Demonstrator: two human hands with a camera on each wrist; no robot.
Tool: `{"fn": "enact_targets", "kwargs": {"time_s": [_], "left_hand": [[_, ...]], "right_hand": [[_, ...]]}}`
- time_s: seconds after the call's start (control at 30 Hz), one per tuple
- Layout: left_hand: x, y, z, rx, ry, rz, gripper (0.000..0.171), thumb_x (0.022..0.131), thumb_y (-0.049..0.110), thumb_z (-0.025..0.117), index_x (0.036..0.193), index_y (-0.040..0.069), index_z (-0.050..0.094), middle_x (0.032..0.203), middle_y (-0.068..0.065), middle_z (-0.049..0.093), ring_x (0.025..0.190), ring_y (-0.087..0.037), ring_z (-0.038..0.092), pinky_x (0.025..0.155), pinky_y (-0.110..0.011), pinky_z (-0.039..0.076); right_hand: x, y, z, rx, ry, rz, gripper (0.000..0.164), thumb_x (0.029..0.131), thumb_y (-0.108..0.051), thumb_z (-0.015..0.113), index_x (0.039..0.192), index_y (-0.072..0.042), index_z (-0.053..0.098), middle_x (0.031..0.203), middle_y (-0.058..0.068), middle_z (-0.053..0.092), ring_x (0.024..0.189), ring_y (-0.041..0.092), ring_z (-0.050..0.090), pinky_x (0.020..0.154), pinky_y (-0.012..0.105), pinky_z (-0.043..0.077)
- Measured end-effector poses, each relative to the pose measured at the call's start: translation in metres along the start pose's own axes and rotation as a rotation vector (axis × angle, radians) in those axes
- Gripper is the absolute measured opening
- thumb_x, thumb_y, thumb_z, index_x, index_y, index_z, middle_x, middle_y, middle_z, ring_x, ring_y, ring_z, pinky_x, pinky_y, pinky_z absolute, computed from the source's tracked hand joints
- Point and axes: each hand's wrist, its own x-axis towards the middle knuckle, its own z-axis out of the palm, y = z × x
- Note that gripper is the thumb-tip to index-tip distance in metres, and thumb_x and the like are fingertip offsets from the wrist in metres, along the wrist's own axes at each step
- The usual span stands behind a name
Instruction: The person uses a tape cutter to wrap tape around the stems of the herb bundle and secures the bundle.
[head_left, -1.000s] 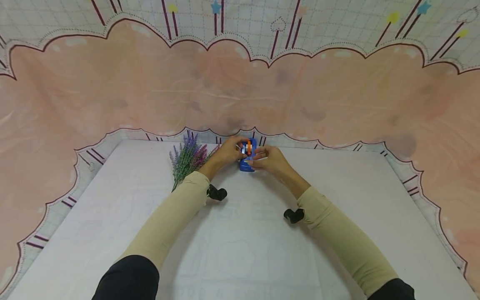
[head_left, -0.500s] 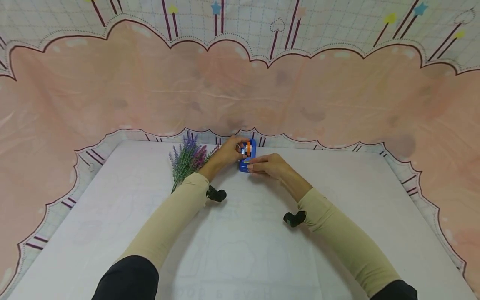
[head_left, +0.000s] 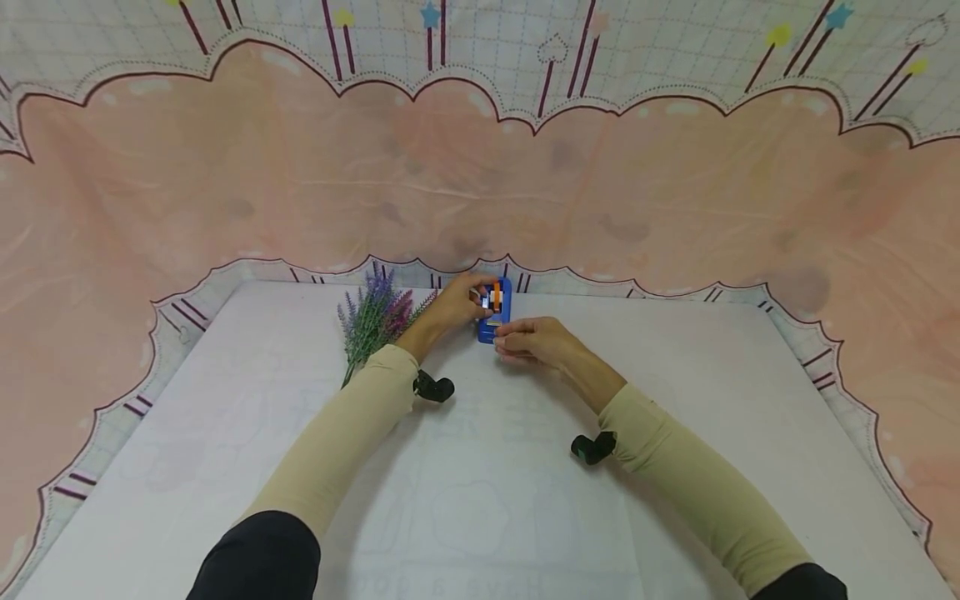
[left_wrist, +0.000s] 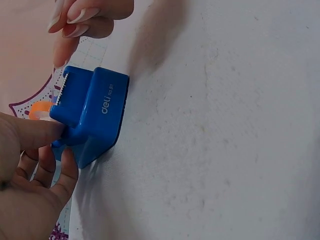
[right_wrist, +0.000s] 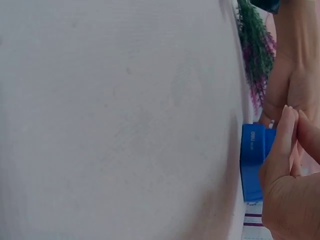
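Note:
A blue tape dispenser [left_wrist: 106, 117] with an orange tape core [left_wrist: 40, 109] stands at the table's far edge. My left hand [head_left: 453, 302] grips its side, thumb near the core and fingers against the body in the left wrist view. Close to the front of the dispenser, my right hand [head_left: 549, 342] has thumb and fingertips pinched together. A faint clear strip of tape [left_wrist: 53, 80] shows between those fingertips and the serrated cutter [left_wrist: 62, 90]. In the right wrist view the right hand's fingers overlap the dispenser and hide its top.
A bunch of artificial lavender [head_left: 370, 321], purple and pink, lies beside the left forearm. White board or cloth covers the table [head_left: 480, 500], and a peach patterned sheet [head_left: 480, 183] lies beyond its far edge. Each wrist carries a black camera [head_left: 435, 387].
My right hand has come down from the dispenser's side to its near end and slightly toward me, its fingers closing into a pinch. The left hand stays in place on the dispenser.

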Motion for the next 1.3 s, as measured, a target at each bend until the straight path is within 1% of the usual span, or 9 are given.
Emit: {"fn": "enact_targets", "kwargs": {"time_s": [0.13,0.33,0.6,0.83,0.97,1.17,1.3], "left_hand": [[0.001,0.000,0.000,-0.006,0.000,-0.011,0.065,0.087,-0.011,0.071,0.147,0.006,0.053,0.114,-0.013,0.052,0.094,-0.021,0.050,0.074,-0.026,0.046],[0.002,-0.001,0.000,-0.021,-0.010,-0.016,0.065,0.087,-0.012,0.071,0.147,0.007,0.053,0.112,-0.011,0.052,0.090,-0.020,0.050,0.070,-0.025,0.046],[0.002,-0.001,0.000,-0.018,-0.010,-0.021,0.064,0.087,-0.012,0.070,0.146,0.007,0.054,0.113,-0.011,0.051,0.093,-0.021,0.051,0.070,-0.025,0.046],[0.002,0.000,0.000,0.011,-0.010,-0.028,0.065,0.088,-0.011,0.070,0.147,0.009,0.054,0.114,-0.011,0.052,0.096,-0.022,0.052,0.075,-0.028,0.046],[0.003,0.000,0.000,0.010,-0.013,-0.032,0.065,0.088,-0.011,0.071,0.147,0.009,0.053,0.114,-0.011,0.051,0.097,-0.022,0.052,0.077,-0.030,0.046],[0.002,0.000,0.000,0.005,-0.013,-0.035,0.065,0.088,-0.011,0.071,0.147,0.009,0.053,0.115,-0.011,0.051,0.098,-0.023,0.052,0.079,-0.031,0.047],[0.002,0.000,0.000,0.002,-0.011,-0.029,0.064,0.088,-0.011,0.070,0.147,0.009,0.053,0.114,-0.011,0.051,0.098,-0.023,0.052,0.078,-0.030,0.047]], "right_hand": [[-0.001,0.002,0.002,0.009,0.002,-0.003,0.032,0.099,-0.003,0.064,0.130,0.004,0.063,0.129,0.025,0.066,0.091,0.016,0.073,0.091,0.033,0.057],[-0.005,0.005,0.006,0.041,0.010,-0.006,0.032,0.098,-0.001,0.064,0.129,0.005,0.063,0.128,0.026,0.066,0.086,0.014,0.073,0.082,0.028,0.059],[-0.009,0.009,0.010,0.068,0.011,0.003,0.034,0.098,-0.001,0.064,0.132,0.006,0.061,0.128,0.026,0.066,0.084,0.013,0.073,0.080,0.027,0.059],[-0.013,0.013,0.013,0.080,0.014,0.018,0.037,0.097,0.000,0.065,0.133,0.005,0.061,0.117,0.021,0.071,0.082,0.013,0.072,0.077,0.026,0.059],[-0.015,0.015,0.014,0.082,0.008,0.032,0.037,0.097,0.000,0.065,0.133,0.005,0.061,0.114,0.018,0.071,0.083,0.013,0.072,0.077,0.026,0.059],[-0.019,0.018,0.015,0.078,0.002,0.038,0.038,0.097,0.000,0.064,0.134,0.005,0.060,0.101,0.009,0.072,0.084,0.012,0.071,0.078,0.027,0.060],[-0.020,0.019,0.015,0.075,0.004,0.042,0.038,0.098,0.000,0.064,0.135,0.005,0.059,0.099,0.007,0.071,0.084,0.012,0.071,0.078,0.027,0.060]]}}
